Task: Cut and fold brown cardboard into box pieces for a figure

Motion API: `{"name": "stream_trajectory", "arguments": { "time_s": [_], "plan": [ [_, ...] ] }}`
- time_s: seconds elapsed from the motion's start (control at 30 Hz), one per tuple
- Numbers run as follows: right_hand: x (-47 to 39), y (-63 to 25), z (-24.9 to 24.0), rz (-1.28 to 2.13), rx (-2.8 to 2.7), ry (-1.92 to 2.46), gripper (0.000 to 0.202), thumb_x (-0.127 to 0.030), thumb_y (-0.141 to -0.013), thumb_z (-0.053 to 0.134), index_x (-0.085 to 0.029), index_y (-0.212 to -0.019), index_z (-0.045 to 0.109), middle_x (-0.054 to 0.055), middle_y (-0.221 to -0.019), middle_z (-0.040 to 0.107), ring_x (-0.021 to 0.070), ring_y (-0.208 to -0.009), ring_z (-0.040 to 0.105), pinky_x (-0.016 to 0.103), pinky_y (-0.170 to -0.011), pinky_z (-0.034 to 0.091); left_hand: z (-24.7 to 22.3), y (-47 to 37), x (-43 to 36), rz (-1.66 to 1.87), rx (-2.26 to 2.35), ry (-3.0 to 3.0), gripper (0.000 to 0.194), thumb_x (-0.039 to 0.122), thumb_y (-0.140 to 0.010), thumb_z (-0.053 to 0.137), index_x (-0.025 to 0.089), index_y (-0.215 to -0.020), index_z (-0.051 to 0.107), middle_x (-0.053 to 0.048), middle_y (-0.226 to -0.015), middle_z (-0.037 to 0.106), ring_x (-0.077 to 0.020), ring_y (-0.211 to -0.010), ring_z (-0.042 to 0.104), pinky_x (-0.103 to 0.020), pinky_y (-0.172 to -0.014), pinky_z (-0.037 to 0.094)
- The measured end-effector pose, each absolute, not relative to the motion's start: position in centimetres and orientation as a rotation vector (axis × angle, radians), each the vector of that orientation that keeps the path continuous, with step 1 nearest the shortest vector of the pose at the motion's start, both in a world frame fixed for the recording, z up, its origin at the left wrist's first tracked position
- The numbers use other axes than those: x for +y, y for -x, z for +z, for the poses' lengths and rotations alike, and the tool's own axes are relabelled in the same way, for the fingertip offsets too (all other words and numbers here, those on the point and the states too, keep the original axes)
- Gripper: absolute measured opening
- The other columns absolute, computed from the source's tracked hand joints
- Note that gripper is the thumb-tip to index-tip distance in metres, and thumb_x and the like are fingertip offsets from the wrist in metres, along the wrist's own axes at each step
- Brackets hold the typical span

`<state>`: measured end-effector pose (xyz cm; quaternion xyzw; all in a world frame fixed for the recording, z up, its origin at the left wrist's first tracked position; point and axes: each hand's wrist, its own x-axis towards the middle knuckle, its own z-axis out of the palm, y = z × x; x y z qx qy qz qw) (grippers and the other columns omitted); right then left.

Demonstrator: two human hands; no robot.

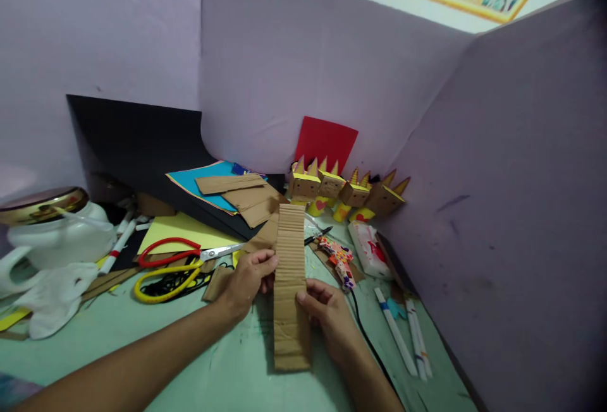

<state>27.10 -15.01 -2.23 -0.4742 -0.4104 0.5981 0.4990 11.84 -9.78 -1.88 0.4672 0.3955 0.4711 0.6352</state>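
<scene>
A long strip of brown corrugated cardboard (291, 298) is held up over the table, its ridges running crosswise. My left hand (249, 280) pinches its left edge about halfway along. Lower down, my right hand (327, 311) grips the right edge, thumb on the front face. The fingers behind the strip are partly hidden. Just left of my left hand lie scissors (190, 266) with one red and one yellow handle. A glue gun (337, 257) with a patterned wrap rests beyond my right hand, its black cord running toward me.
Cardboard figures with pointed horns (327, 184) stand at the back. Cut cardboard pieces (249, 197) lie on blue paper (202, 181). A white pot (61, 235) is at the left. Markers (396, 330) and a tissue pack (370, 248) sit at the right. Purple walls (512, 178) enclose the table.
</scene>
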Motion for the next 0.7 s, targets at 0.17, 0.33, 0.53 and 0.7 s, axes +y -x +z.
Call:
{"name": "stream_trajectory", "arguments": {
  "time_s": [0.17, 0.33, 0.53, 0.7],
  "plan": [
    [-15.0, -26.9, -1.9, 1.542, -0.976, 1.107, 0.039, -0.034, -0.057, 0.079, -0.017, -0.092, 0.07, 0.006, -0.08, 0.072, 0.0191, -0.07, 0.065, 0.026, -0.059, 0.047, -1.6, -11.8, -9.7, 1.105, 0.933, -1.084, 0.026, 0.038, -0.06, 0.065, 0.014, -0.061, 0.055, 0.005, -0.048, 0.047, -0.0068, -0.042, 0.037, -0.018, -0.04, 0.024],
    [-15.1, -27.1, -1.9, 1.553, -1.025, 1.093, 0.037, -0.035, -0.057, 0.08, -0.016, -0.088, 0.071, 0.007, -0.081, 0.072, 0.0184, -0.069, 0.065, 0.026, -0.062, 0.048, -1.5, -11.8, -9.5, 1.12, 0.941, -1.097, 0.026, 0.039, -0.061, 0.064, 0.014, -0.062, 0.054, 0.006, -0.048, 0.046, -0.0067, -0.042, 0.036, -0.018, -0.04, 0.024],
    [-14.8, -27.3, -2.6, 1.466, -0.981, 1.156, 0.036, -0.043, -0.06, 0.077, -0.015, -0.082, 0.07, 0.007, -0.077, 0.07, 0.0167, -0.065, 0.062, 0.024, -0.055, 0.046, -1.2, -11.9, -10.0, 1.093, 0.948, -1.105, 0.028, 0.04, -0.061, 0.065, 0.014, -0.065, 0.057, 0.005, -0.051, 0.049, -0.007, -0.044, 0.037, -0.018, -0.042, 0.025],
    [-14.4, -27.4, -3.2, 1.357, -0.958, 1.184, 0.035, -0.044, -0.056, 0.079, -0.013, -0.067, 0.068, 0.004, -0.061, 0.065, 0.0122, -0.054, 0.056, 0.021, -0.051, 0.042, -1.4, -12.0, -10.5, 1.036, 0.926, -1.135, 0.03, 0.043, -0.063, 0.065, 0.013, -0.068, 0.059, 0.004, -0.053, 0.051, -0.0074, -0.045, 0.039, -0.019, -0.043, 0.027]
  ]
}}
